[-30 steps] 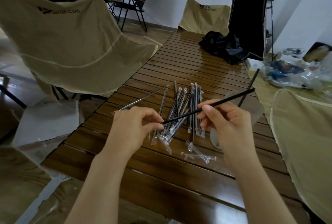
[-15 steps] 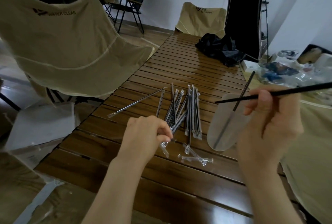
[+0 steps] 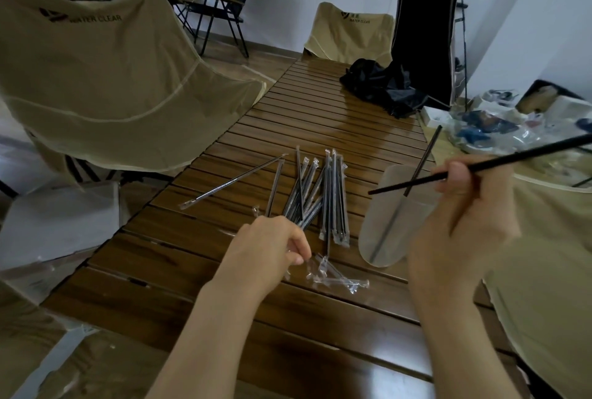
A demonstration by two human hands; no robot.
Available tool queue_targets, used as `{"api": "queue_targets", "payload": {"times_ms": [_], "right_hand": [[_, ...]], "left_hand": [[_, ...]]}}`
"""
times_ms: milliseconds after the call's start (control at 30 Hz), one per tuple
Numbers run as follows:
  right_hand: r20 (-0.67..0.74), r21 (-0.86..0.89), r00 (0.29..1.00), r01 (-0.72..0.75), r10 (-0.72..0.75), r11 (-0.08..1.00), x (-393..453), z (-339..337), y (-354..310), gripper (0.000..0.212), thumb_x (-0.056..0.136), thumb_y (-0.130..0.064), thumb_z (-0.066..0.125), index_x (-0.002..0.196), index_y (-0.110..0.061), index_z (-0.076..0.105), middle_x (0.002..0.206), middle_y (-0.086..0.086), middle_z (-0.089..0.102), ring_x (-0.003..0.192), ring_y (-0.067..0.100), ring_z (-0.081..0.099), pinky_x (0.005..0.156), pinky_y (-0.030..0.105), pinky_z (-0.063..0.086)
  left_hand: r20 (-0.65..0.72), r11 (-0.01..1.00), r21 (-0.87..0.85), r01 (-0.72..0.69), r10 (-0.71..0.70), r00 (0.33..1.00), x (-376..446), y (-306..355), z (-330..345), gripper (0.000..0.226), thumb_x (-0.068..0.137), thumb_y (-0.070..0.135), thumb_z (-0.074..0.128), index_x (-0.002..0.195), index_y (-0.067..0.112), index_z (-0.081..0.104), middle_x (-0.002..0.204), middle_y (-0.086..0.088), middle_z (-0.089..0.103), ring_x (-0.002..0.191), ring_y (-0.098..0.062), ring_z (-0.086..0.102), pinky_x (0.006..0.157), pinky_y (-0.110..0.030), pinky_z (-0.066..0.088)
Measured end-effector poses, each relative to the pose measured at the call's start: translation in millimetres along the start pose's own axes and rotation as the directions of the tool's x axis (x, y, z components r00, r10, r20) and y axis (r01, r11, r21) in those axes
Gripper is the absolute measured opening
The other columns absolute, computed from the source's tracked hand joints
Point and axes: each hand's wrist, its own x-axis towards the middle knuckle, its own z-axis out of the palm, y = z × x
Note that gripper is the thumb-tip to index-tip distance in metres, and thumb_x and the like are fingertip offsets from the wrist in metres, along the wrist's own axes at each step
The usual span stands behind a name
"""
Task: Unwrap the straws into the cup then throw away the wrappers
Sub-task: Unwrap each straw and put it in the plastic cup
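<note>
Several wrapped black straws lie in a loose pile on the slatted wooden table. A frosted clear cup stands to their right with one black straw leaning in it. My right hand is raised beside the cup, pinching a bare black straw held nearly level over the cup's mouth. My left hand rests low at the pile's near end, fingers closed on a clear empty wrapper. More empty wrappers lie on the table just right of that hand.
A tan fabric camp chair stands left of the table, another at the right edge and one at the far end. A black bag lies on the far tabletop. Plastic-wrapped clutter sits at the far right.
My right hand pulled the black straw free of its wrapper and carried it up and right to the cup. My left hand kept the empty wrapper and sank toward the table.
</note>
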Motion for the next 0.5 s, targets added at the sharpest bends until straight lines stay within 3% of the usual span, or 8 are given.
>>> {"api": "queue_targets", "payload": {"times_ms": [100, 200, 300, 400, 500], "right_hand": [[-0.031, 0.065, 0.999, 0.017, -0.015, 0.998, 0.5, -1.4, -2.0, 0.025, 0.102, -0.010, 0.038, 0.096, 0.004, 0.058, 0.080, 0.010, 0.061, 0.068, 0.018, 0.057, 0.066, 0.019, 0.043], [-0.073, 0.115, 0.996, 0.051, -0.043, 0.992, 3.7, -2.3, -5.5, 0.029, 0.103, -0.013, 0.036, 0.096, 0.006, 0.057, 0.082, 0.013, 0.060, 0.070, 0.020, 0.057, 0.067, 0.024, 0.044], [-0.021, -0.025, 0.998, 0.058, -0.058, 0.998, 2.8, -0.1, -3.8, 0.027, 0.102, -0.011, 0.038, 0.094, 0.005, 0.059, 0.085, 0.012, 0.059, 0.079, 0.016, 0.049, 0.074, 0.021, 0.037], [0.174, -0.318, 0.977, -0.065, 0.126, 0.946, -4.5, 6.2, 10.7, 0.026, 0.101, -0.022, 0.040, 0.092, -0.008, 0.060, 0.091, 0.003, 0.064, 0.086, 0.017, 0.042, 0.081, 0.032, 0.029], [0.289, -0.483, 0.883, -0.199, 0.369, 0.853, -11.4, 8.3, 22.9, 0.022, 0.100, -0.027, 0.039, 0.104, -0.015, 0.057, 0.097, 0.005, 0.064, 0.100, 0.024, 0.044, 0.088, 0.036, 0.023]], "left_hand": [[-0.039, 0.999, -0.018, -0.028, 0.027, 0.999, -3.8, -0.6, 1.8, 0.015, 0.094, 0.029, 0.063, 0.105, 0.036, 0.069, 0.116, 0.013, 0.066, 0.108, -0.002, 0.059, 0.096, -0.026, 0.046], [-0.041, 0.999, -0.020, -0.039, 0.039, 0.998, -4.7, -1.0, 1.9, 0.014, 0.093, 0.030, 0.063, 0.102, 0.038, 0.069, 0.114, 0.014, 0.067, 0.096, 0.003, 0.056, 0.088, -0.021, 0.044], [-0.067, 0.998, -0.045, -0.045, 0.042, 0.997, -6.5, -0.1, 2.4, 0.013, 0.093, 0.030, 0.064, 0.102, 0.036, 0.070, 0.110, 0.014, 0.068, 0.096, 0.003, 0.058, 0.089, -0.020, 0.044], [-0.100, 0.997, -0.058, -0.044, 0.039, 0.994, -9.9, 0.6, 2.9, 0.013, 0.093, 0.032, 0.063, 0.103, 0.035, 0.071, 0.108, 0.014, 0.069, 0.099, 0.000, 0.061, 0.091, -0.021, 0.047], [-0.114, 0.996, -0.082, -0.027, 0.017, 0.993, -11.6, -0.6, 3.0, 0.012, 0.093, 0.031, 0.063, 0.102, 0.034, 0.071, 0.105, 0.014, 0.070, 0.094, 0.001, 0.062, 0.088, -0.020, 0.049]]}}
